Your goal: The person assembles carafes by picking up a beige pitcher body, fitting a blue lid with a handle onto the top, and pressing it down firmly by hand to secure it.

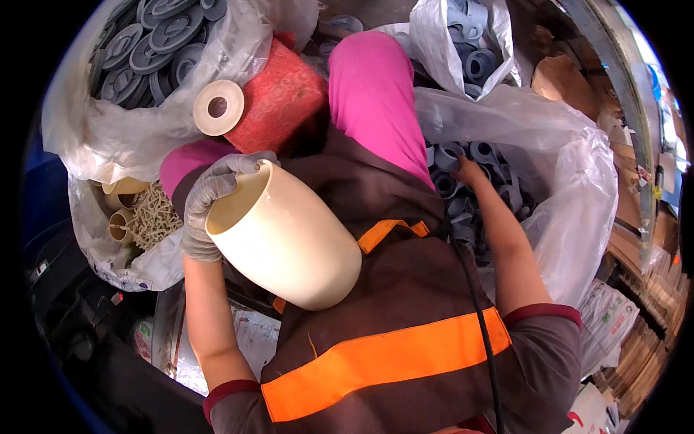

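My left hand (210, 206), in a grey work glove, grips the rim of a cream plastic tumbler-shaped container (296, 239). The container is tilted over my lap, its open mouth toward the glove. My bare right hand (471, 173) reaches into a clear plastic bag (571, 173) at the right. Its fingers close on the edge of a grey plastic ring-shaped fitting (448, 155), and the fingertips are partly hidden. Several similar grey fittings lie around that hand in the bag.
A bag of grey round lids (155, 47) stands at the far left. Below it, another bag (155, 264) holds cream parts and scraps. A red block-shaped thing (285, 98) with a cream ring (219, 108) sits ahead. A white bag (426, 43) with grey parts stands far right. A black cable (478, 311) crosses my apron.
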{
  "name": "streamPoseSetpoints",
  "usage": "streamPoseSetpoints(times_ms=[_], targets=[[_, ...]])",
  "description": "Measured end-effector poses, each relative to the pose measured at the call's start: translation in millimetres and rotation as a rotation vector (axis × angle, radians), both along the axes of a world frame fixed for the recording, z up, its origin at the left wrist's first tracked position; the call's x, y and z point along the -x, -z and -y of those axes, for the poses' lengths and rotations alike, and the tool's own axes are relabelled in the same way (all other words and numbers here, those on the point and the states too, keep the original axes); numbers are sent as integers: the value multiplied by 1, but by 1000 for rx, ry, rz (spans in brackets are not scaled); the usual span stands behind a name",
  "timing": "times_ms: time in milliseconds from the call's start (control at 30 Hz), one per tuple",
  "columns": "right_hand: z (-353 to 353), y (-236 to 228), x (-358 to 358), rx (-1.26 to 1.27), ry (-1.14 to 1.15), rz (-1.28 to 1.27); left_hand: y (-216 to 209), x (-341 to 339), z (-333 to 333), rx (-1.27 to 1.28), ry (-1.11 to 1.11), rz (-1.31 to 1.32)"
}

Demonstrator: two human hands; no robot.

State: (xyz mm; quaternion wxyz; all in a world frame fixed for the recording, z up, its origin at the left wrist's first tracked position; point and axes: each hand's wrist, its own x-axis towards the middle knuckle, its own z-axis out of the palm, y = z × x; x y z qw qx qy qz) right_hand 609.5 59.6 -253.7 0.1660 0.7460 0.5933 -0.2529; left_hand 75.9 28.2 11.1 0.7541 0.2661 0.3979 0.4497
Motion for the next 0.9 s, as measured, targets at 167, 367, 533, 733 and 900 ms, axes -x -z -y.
streamPoseSetpoints(times_ms=[167, 367, 533, 733, 900], targets=[[-17, -21, 35, -9, -392, 19, -6, -9, 0, 37, -50, -41], [-57, -113, 30, -56, -70, -213, -15, -15, -4, 39, -73, 20], [-55, -310, 112, -357, -128, -624, -31, -35, -29, -54, 42, 49], [-53, -373, 245, -1043, -509, -675, -65, -59, -48, -163, 222, 169], [-64, -373, 294, -676, -875, -1006, -41, -21, -23, -181, 73, 74]])
